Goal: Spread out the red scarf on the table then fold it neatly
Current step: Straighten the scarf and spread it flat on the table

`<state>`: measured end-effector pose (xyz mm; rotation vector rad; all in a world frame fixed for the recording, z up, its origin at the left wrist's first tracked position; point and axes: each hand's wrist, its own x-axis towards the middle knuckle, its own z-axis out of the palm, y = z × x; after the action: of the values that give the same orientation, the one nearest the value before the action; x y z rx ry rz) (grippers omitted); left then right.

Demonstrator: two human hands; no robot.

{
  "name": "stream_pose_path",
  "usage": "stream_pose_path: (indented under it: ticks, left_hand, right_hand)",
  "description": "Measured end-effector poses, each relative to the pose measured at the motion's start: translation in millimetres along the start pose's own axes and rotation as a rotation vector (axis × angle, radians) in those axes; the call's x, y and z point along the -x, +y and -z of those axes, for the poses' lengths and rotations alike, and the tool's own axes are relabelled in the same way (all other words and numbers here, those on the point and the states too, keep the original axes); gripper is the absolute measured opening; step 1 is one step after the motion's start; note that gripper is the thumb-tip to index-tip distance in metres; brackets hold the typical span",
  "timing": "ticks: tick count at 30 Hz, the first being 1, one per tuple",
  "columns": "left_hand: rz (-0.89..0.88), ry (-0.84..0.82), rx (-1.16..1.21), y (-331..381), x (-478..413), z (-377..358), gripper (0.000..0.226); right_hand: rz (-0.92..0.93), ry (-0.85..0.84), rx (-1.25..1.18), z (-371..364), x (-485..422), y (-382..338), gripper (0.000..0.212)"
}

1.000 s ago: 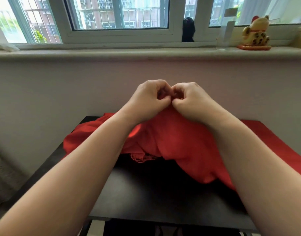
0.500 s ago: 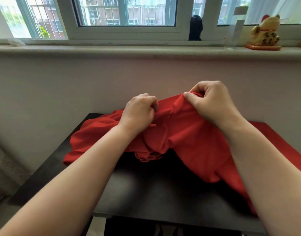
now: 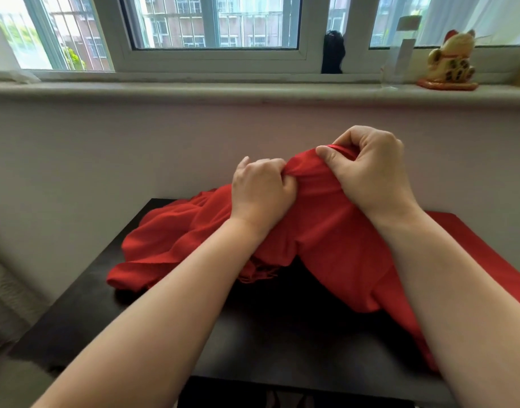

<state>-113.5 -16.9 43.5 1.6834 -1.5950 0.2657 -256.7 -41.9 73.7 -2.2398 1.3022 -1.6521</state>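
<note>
The red scarf [image 3: 320, 231] lies bunched on the black table [image 3: 270, 334], lifted into a peak at the middle. My left hand [image 3: 260, 192] clutches a fold of it just left of the peak. My right hand [image 3: 370, 169] pinches the top edge of the cloth a little higher, thumb pressed on the fabric. The two hands are close, nearly touching. A frayed fringe [image 3: 258, 275] hangs under my left wrist. Part of the scarf stretches flat to the right, behind my right forearm.
A pale wall rises right behind the table. On the windowsill above stand a golden lucky-cat figure [image 3: 453, 61], a clear glass [image 3: 398, 63] and a small black object [image 3: 333, 53]. The table's left edge drops to the floor.
My hands came apart from a joined pinch at the peak, then drew close again. My left hand has shifted right along the cloth; my right hand holds about the same spot.
</note>
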Motion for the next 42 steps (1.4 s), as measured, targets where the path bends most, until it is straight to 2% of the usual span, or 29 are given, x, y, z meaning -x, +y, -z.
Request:
stream_pose_path:
  ticks: [2, 6, 9, 12, 14, 18, 21, 24, 26, 31, 35, 39, 42]
  left_hand:
    - [0.02, -0.016, -0.002, -8.0, -0.4, 2.7, 0.021]
    - [-0.077, -0.1, 0.151, -5.5, 4.3, 7.6, 0.019]
    - [-0.058, -0.256, 0.241, -2.5, 2.2, 8.4, 0.037]
    - [-0.018, -0.359, 0.166, -12.4, 2.2, 2.3, 0.047]
    - [0.021, -0.283, 0.125, -21.6, 4.0, -2.4, 0.045]
    - [0.009, -0.042, 0.332, -22.9, 12.1, -4.8, 0.021]
    - [-0.024, -0.031, 0.408, -16.5, 17.0, -4.0, 0.017]
    - [0.023, -0.048, 0.463, -16.8, 14.3, -4.9, 0.013]
    - [0.041, -0.048, 0.419, -17.1, 12.8, -5.0, 0.01]
    - [0.026, 0.034, 0.071, -18.7, 13.3, -5.9, 0.015]
    - [0.018, -0.007, -0.058, -26.6, 6.5, -4.9, 0.02]
    - [-0.042, -0.073, 0.302, -21.0, 7.9, -0.8, 0.025]
    - [0.088, 0.012, 0.518, -30.8, 12.5, -3.7, 0.013]
  right_hand:
    - [0.001, 0.009, 0.005, 1.1, -0.7, 1.8, 0.024]
    - [0.022, -0.018, 0.011, -3.4, 1.5, 0.3, 0.024]
    - [0.04, -0.031, -0.001, -6.5, 4.5, -1.8, 0.023]
    - [0.041, -0.034, -0.006, -5.6, 6.8, 0.9, 0.022]
    - [0.038, -0.036, -0.005, -4.3, 8.3, 4.0, 0.022]
    - [0.034, -0.036, 0.002, -4.4, 9.9, 5.2, 0.022]
    - [0.04, -0.038, -0.001, -6.1, 9.1, 2.5, 0.021]
    - [0.057, -0.041, -0.005, -6.2, 9.8, 1.0, 0.021]
    - [0.066, -0.042, -0.003, -5.5, 10.8, 1.0, 0.021]
    - [0.039, -0.026, -0.015, -3.9, 10.0, 7.1, 0.023]
    - [0.032, -0.036, -0.021, -6.4, 11.3, 8.6, 0.025]
    - [0.031, -0.013, -0.03, -5.2, 8.4, 8.5, 0.024]
    - [0.016, 0.012, -0.02, -0.2, 5.5, 11.6, 0.023]
